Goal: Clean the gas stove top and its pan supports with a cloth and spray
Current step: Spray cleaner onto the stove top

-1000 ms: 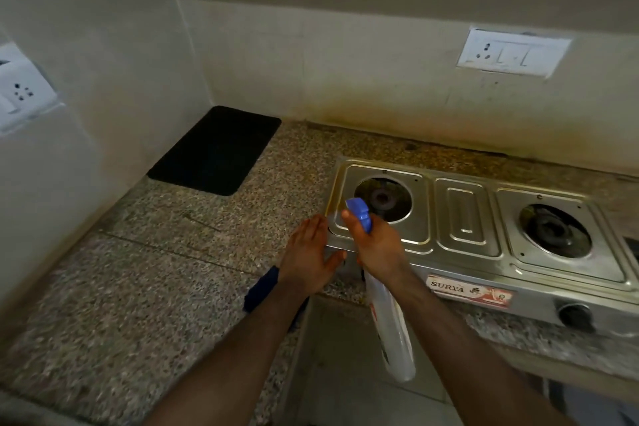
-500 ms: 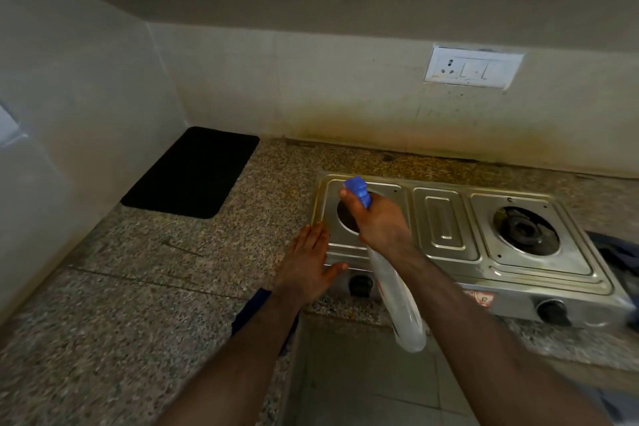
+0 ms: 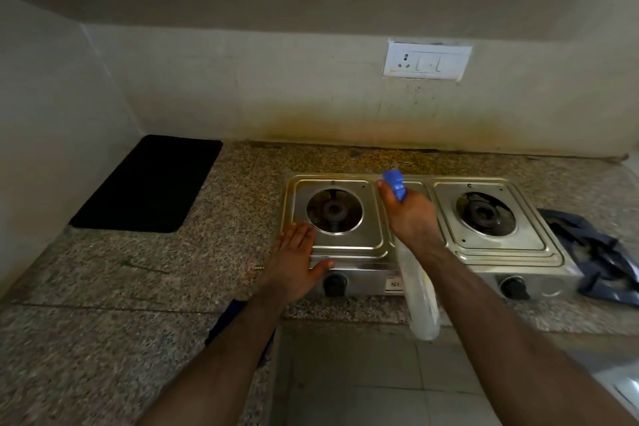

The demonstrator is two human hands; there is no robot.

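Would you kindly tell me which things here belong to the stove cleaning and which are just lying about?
Job:
gas stove
spray bottle, gripped by right hand
left hand, flat on the stove's corner
dark blue cloth

Lying about:
black mat
wall socket

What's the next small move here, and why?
Probably squeeze the trigger and wet the stove top. The right hand holds the spray bottle tilted over the middle of the stove, blue nozzle pointing away, while the left hand lies flat on the front left corner, steadying it. The metal looks dry and both burners sit bare, though glare makes wetness hard to judge.
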